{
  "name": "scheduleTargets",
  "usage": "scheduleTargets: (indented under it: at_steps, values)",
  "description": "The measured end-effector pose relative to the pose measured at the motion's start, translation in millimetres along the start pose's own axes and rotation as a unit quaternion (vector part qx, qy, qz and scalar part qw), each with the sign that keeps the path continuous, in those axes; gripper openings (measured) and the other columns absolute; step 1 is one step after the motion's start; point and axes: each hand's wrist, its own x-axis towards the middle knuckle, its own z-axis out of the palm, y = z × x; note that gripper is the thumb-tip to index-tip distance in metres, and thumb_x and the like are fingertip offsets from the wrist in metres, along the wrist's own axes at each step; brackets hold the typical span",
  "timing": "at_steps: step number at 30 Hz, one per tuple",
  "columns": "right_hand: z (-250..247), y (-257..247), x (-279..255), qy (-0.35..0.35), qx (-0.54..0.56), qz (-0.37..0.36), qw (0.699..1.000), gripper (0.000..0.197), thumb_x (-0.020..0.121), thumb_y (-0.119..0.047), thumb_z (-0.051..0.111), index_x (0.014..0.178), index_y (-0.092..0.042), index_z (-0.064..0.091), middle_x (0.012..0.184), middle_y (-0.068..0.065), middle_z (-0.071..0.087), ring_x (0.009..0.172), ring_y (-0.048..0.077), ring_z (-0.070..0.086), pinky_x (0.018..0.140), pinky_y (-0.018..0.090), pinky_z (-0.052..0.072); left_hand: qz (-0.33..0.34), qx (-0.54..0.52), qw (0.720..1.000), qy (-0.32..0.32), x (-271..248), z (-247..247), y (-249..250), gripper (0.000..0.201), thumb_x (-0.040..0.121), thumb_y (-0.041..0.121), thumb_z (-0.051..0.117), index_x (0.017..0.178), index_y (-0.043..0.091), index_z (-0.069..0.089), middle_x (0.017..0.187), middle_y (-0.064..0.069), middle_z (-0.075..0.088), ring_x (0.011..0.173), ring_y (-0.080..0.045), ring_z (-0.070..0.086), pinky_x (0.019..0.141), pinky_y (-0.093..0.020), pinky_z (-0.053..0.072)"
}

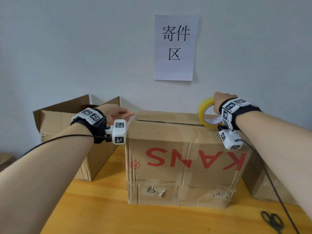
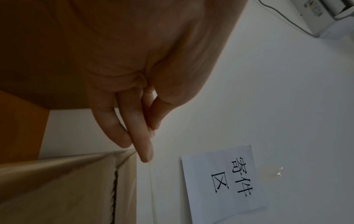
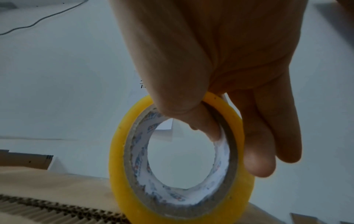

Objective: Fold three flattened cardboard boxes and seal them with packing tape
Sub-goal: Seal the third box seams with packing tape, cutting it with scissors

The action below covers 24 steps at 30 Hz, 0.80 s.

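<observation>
A brown cardboard box (image 1: 182,159) printed with upside-down red letters stands on the wooden table (image 1: 101,208), its top flaps folded down to a jagged seam (image 1: 168,123). My left hand (image 1: 130,114) is at the box's top left end and pinches the free end of a clear tape strip (image 2: 152,189) between thumb and fingers (image 2: 147,148). My right hand (image 1: 215,105) holds the yellow tape roll (image 1: 205,107) upright over the top right end, thumb outside and a finger through the core (image 3: 210,133). The roll (image 3: 118,159) sits just above the box top (image 3: 47,189).
An open-topped cardboard box (image 1: 55,122) stands to the left against the wall. Part of another box (image 1: 263,184) shows behind on the right. Black scissors (image 1: 272,220) lie at the table's near right. A paper sign (image 1: 175,48) hangs on the wall.
</observation>
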Motion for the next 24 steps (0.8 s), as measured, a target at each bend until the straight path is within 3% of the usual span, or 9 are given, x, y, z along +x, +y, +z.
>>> scheduleTargets:
  at_steps: [2, 4, 6, 9, 12, 14, 17, 20, 24]
  values:
    - [0, 1, -2, 0.001, -0.002, 0.003, 1.0, 0.005, 0.098, -0.006, 0.049, 0.103, -0.005, 0.048, 0.072, 0.009, 0.047, 0.075, 0.029, 0.053, 0.058, 0.033, 0.036, -0.005, 0.01, 1.0, -0.01, 0, 3, -1, 0.011, 0.105, 0.011, 0.047, 0.102, 0.006, 0.056, 0.075, -0.011, 0.076, 0.086, -0.012, 0.068, 0.078, -0.028, 0.055]
    - [-2, 3, -5, 0.001, -0.002, 0.01, 1.0, 0.004, 0.099, -0.006, 0.049, 0.102, -0.006, 0.046, 0.072, 0.009, 0.047, 0.076, 0.029, 0.053, 0.058, 0.034, 0.036, -0.016, 0.006, 1.0, -0.015, 0, 5, -4, 0.011, 0.105, 0.012, 0.047, 0.104, 0.006, 0.056, 0.076, -0.01, 0.076, 0.085, -0.012, 0.068, 0.073, -0.028, 0.055]
    - [-3, 3, -6, -0.002, -0.004, 0.012, 1.0, 0.006, 0.098, -0.007, 0.05, 0.102, -0.006, 0.047, 0.071, 0.009, 0.048, 0.076, 0.03, 0.054, 0.058, 0.034, 0.037, -0.02, -0.002, 1.0, -0.019, -1, 5, -7, 0.011, 0.105, 0.013, 0.047, 0.105, 0.006, 0.056, 0.077, -0.01, 0.076, 0.085, -0.012, 0.068, 0.074, -0.028, 0.056]
    - [-4, 3, -7, -0.008, -0.012, 0.017, 1.0, 0.005, 0.098, -0.007, 0.05, 0.099, -0.005, 0.046, 0.071, 0.009, 0.05, 0.062, 0.024, 0.048, 0.05, 0.032, 0.032, -0.018, 0.001, 1.0, -0.017, -2, 6, -8, 0.011, 0.105, 0.013, 0.048, 0.103, 0.005, 0.056, 0.076, -0.009, 0.076, 0.085, -0.012, 0.068, 0.075, -0.028, 0.056]
    - [-1, 5, -5, -0.001, -0.014, 0.019, 1.0, 0.006, 0.098, -0.008, 0.049, 0.103, -0.006, 0.046, 0.073, 0.01, 0.049, 0.071, 0.026, 0.053, 0.057, 0.034, 0.038, -0.006, 0.013, 1.0, -0.006, -1, 6, -8, 0.011, 0.104, 0.012, 0.05, 0.102, 0.005, 0.058, 0.08, -0.011, 0.076, 0.086, -0.014, 0.07, 0.074, -0.028, 0.056]
    - [1, 5, -5, 0.001, -0.013, 0.016, 1.0, 0.009, 0.097, -0.008, 0.049, 0.103, -0.008, 0.043, 0.074, 0.01, 0.048, 0.08, 0.03, 0.054, 0.063, 0.037, 0.041, -0.007, 0.032, 0.999, -0.001, -1, 6, -8, 0.011, 0.103, 0.015, 0.054, 0.098, 0.006, 0.059, 0.086, -0.011, 0.076, 0.082, -0.016, 0.072, 0.065, -0.028, 0.057]
    - [2, 8, -5, -0.002, -0.011, 0.016, 1.0, 0.01, 0.097, -0.009, 0.049, 0.103, -0.009, 0.04, 0.077, 0.01, 0.05, 0.078, 0.028, 0.055, 0.063, 0.037, 0.041, -0.025, 0.035, 0.999, -0.011, -1, 5, -7, 0.016, 0.101, 0.017, 0.058, 0.091, 0.005, 0.061, 0.085, -0.012, 0.075, 0.068, -0.021, 0.075, 0.047, -0.028, 0.057]
    - [5, 10, -3, 0.0, -0.012, 0.012, 1.0, 0.01, 0.097, -0.01, 0.049, 0.103, -0.009, 0.04, 0.078, 0.01, 0.051, 0.066, 0.024, 0.049, 0.061, 0.036, 0.041, -0.029, 0.037, 0.999, -0.02, 1, 2, -3, 0.014, 0.1, 0.017, 0.058, 0.094, 0.004, 0.06, 0.08, -0.011, 0.074, 0.067, -0.02, 0.076, 0.054, -0.027, 0.06]
    - [7, 8, -2, -0.001, -0.02, 0.013, 1.0, 0.011, 0.096, -0.01, 0.05, 0.104, -0.009, 0.042, 0.081, 0.011, 0.053, 0.066, 0.024, 0.048, 0.062, 0.037, 0.042, -0.052, 0.039, 0.997, -0.035, 0, 0, 2, 0.016, 0.101, 0.019, 0.056, 0.101, 0.003, 0.058, 0.076, -0.016, 0.074, 0.063, -0.023, 0.075, 0.06, -0.028, 0.059]
